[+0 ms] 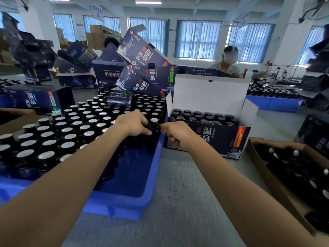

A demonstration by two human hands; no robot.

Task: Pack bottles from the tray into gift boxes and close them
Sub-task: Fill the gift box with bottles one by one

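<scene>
Across the grey table [187,184] a person in a pale shirt [227,67] is facing this way, head tipping down. Behind them, blue curtains [197,40] are hanging over a row of windows, with daylight glowing through. Brown cartons [97,35] are standing stacked near the back wall on the left, a white sign [97,10] is dangling from the ceiling above them, and a wall fan [315,9] is sitting high on the right. A ceiling light [148,2] is shining overhead.

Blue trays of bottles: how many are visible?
2: near tray at front left, far tray at right beyond the open gift box; more may be hidden.
</scene>
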